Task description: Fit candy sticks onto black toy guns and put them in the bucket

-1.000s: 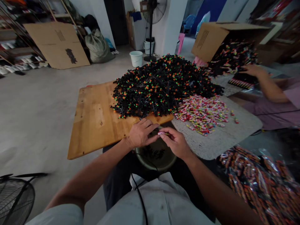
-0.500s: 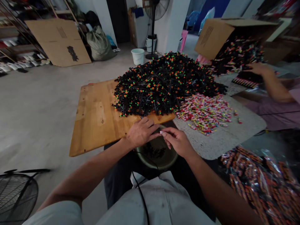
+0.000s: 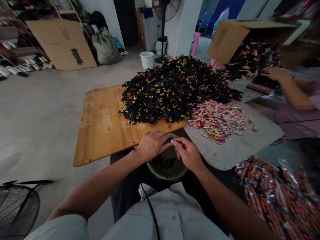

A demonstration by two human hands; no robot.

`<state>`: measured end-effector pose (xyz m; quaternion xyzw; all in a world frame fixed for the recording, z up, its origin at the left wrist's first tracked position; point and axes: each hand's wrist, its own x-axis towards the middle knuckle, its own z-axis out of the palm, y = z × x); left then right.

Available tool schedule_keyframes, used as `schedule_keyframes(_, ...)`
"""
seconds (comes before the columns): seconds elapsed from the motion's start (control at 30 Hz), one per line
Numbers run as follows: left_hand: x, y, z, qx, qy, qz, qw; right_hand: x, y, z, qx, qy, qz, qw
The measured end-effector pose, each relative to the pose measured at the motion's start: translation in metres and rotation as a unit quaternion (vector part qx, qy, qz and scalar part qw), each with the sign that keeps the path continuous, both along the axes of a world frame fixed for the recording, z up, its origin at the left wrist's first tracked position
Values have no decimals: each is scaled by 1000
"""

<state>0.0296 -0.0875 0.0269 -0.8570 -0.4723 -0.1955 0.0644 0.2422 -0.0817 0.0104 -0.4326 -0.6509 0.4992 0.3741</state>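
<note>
My right hand (image 3: 188,154) pinches a small pink-and-white piece (image 3: 172,141) between thumb and fingers, above a basin. My left hand (image 3: 153,144) meets it from the left, fingers bent and close together; what they grip, if anything, is hidden. Below both hands, the round basin (image 3: 180,174) holds some dark pieces (image 3: 163,162). A large heap of black plastic pieces with orange and green ends (image 3: 165,88) lies on the wooden board (image 3: 100,126) in front. Beside it, a pile of small pink, red and yellow pieces (image 3: 220,120) rests on the grey speckled tabletop (image 3: 222,156).
A co-worker's hand (image 3: 275,73) is at the right, near an open cardboard box (image 3: 227,41) spilling more black pieces. Bagged orange-and-black goods (image 3: 277,196) lie low at right. A fan (image 3: 18,206) stands at lower left, a white bucket (image 3: 147,60) behind the board.
Both my hands stay together over the basin. My left hand has shifted slightly right and down, and the pinched piece has turned a little.
</note>
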Motion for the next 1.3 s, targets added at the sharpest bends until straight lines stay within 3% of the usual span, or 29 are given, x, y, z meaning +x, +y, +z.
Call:
schedule_keyframes(0.07,1,-2,-3,-4,-2,5,1000,2,1,-4,4,-1,5,1000)
schedule_keyframes(0.27,4,-6,-4,-10,-22,0,1000,13,6,-8,157,-64,29,985)
schedule_keyframes(0.5,7,-13,10,2,-33,-10,999,19,2,-7,137,-27,33,990)
schedule_keyframes(0.7,5,-15,14,11,10,-20,1000,22,-2,4,167,-59,32,984)
schedule_keyframes(0.87,2,-13,14,17,28,-41,999,20,-7,10,77,-44,32,996)
schedule_keyframes(1.0,1,-10,13,9,23,-49,999,16,-7,6,-47,27,32,998)
schedule_keyframes(1.17,2,-10,11,-30,-11,-53,998,12,-4,0,-158,140,44,976)
schedule_keyframes(1.3,3,-12,15,-69,-76,-89,991,12,-2,3,-248,222,56,941)
